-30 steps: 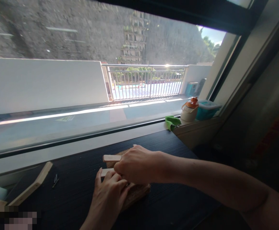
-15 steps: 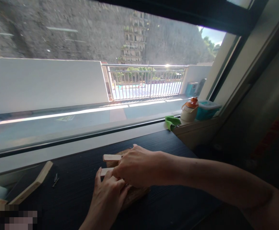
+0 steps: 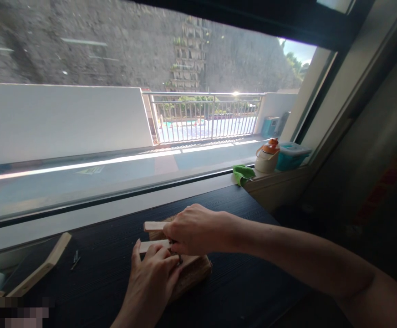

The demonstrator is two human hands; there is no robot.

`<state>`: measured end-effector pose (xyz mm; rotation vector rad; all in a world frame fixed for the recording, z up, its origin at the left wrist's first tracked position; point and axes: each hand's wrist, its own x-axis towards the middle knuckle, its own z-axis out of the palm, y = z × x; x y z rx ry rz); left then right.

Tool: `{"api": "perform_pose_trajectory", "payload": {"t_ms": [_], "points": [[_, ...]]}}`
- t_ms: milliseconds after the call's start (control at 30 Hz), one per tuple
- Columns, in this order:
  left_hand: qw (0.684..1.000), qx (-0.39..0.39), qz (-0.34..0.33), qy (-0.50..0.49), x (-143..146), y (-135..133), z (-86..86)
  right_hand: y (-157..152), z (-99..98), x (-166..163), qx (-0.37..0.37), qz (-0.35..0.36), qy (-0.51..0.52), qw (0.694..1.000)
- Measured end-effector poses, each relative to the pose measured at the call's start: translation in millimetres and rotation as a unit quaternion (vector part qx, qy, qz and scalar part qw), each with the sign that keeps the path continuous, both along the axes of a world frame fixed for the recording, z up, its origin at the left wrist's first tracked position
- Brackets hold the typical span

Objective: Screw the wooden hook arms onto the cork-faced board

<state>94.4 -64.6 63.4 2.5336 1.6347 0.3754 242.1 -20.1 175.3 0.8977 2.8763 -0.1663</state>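
On the dark table (image 3: 246,291) lies a brown wooden block (image 3: 193,272) with two pale wooden strips on it, a far strip (image 3: 154,226) and a near strip (image 3: 149,246). My left hand (image 3: 152,282) presses flat on the block, its thumb beside the near strip. My right hand (image 3: 195,230) lies across both strips with fingers closed in a pinch over a small dark thing I cannot make out.
A pale wooden stick (image 3: 41,269) and some small dark nails (image 3: 74,259) lie at the table's left. On the window ledge stand a green cloth (image 3: 242,174), an orange-lidded white pot (image 3: 267,157) and a teal box (image 3: 290,155). A window runs behind the table.
My right hand has shifted slightly right along the strips, uncovering more of the near strip. The camera has tilted a little.
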Motion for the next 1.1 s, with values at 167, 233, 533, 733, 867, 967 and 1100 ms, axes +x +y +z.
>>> {"api": "perform_pose_trajectory", "payload": {"t_ms": [167,233,533,733,867,967,1100], "points": [[1.000,0.006,-0.001,0.005,-1,-1,0.1,-5,10.2,3,0.014,0.028,-0.006,1.000],[1.000,0.008,0.000,0.004,-1,-1,-0.2,-8,11.8,3,0.007,0.036,-0.012,0.999],[1.000,-0.006,0.001,0.022,-1,1,-0.9,-2,0.1,2,0.004,0.001,0.038,0.999],[1.000,0.008,0.001,0.010,-2,1,-3.5,-5,-2.8,6,0.019,-0.034,0.068,0.997],[1.000,0.008,-0.001,0.011,-2,0,-3.3,-9,-0.8,16,0.006,-0.011,0.092,0.996],[1.000,0.001,0.002,0.011,-1,0,-3.3,-10,-3.6,21,-0.009,-0.003,0.107,0.994],[1.000,0.004,-0.003,0.009,-2,1,-5.1,-7,-14.8,23,-0.007,-0.017,0.145,0.989]]}}
